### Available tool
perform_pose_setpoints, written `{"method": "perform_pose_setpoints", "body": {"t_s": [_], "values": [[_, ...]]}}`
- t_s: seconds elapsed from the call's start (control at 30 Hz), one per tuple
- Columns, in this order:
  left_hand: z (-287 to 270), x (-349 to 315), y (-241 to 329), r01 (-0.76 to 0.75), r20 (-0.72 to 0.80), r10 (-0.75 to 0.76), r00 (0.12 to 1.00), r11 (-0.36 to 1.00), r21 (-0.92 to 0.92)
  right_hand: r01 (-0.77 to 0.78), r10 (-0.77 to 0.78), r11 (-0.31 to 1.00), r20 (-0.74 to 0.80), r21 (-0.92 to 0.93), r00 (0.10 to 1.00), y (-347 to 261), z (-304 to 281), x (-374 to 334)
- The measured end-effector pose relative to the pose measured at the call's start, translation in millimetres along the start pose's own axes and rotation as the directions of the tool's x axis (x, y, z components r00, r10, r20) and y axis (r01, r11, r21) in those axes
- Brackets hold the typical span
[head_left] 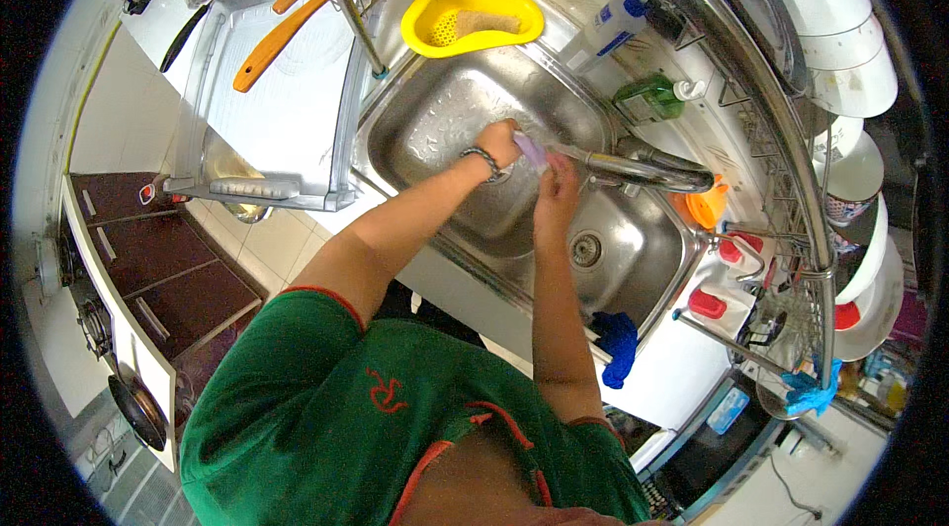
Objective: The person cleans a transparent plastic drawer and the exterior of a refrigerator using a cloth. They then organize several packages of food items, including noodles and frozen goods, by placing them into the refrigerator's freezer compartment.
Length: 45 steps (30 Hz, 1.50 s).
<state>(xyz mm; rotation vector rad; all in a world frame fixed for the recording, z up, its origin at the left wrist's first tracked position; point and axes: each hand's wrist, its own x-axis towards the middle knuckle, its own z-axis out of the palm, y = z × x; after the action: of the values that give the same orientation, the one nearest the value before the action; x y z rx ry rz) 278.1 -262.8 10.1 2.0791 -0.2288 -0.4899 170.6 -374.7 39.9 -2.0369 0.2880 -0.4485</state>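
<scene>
Over the large basin of the steel sink (390, 121), my left hand (502, 142) is closed around a small pale purple object, whose kind I cannot make out (531, 149). A dark bracelet circles that wrist. My right hand (558, 192) is just right of the object, beneath the tap spout (633, 168). Its fingers are bent but apart and slightly blurred, with nothing plainly gripped. Water splashes on the basin floor around the left hand. Beyond the basin, a yellow strainer (435, 4) holds a brown scouring pad (486, 23).
A translucent tray (287, 81) carries wooden-handled utensils (280, 42) left of the sink. Green (652, 99) and white (611, 27) bottles stand behind it. A metal rack (761, 51) with bowls (845, 61) arches along the right. A blue cloth (617, 348) hangs over the near sink edge.
</scene>
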Motion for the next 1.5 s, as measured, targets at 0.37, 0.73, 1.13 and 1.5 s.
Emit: {"method": "perform_pose_setpoints", "body": {"t_s": [0.37, 0.73, 1.13, 1.5], "values": [[8.8, 3.4, 49.0, -0.065, 0.015, 0.067, 0.998, 0.989, -0.136, 0.245, -0.294, 0.745, 0.025, -0.621, 0.956, -7.5, -81.8, 22.4], [-47.3, -37.6, 60.2, 0.164, 0.160, -0.056, 0.986, 0.562, -0.811, 0.198, -0.404, 0.736, -0.186, -0.648, 0.895, -3.2, -57.1, 63.9], [-33.8, -91.4, 49.9, 0.034, 0.203, 0.060, 0.977, 0.902, -0.430, -0.746, 0.215, -0.257, 0.789, 0.614, 0.575, -28.8, 6.4, -6.1], [-76.1, -60.2, 36.0, 0.583, 0.657, 0.158, 0.737, 0.342, -0.737, -0.858, 0.051, -0.119, 0.866, 0.500, 0.498, -69.6, 18.0, 10.1]]}}
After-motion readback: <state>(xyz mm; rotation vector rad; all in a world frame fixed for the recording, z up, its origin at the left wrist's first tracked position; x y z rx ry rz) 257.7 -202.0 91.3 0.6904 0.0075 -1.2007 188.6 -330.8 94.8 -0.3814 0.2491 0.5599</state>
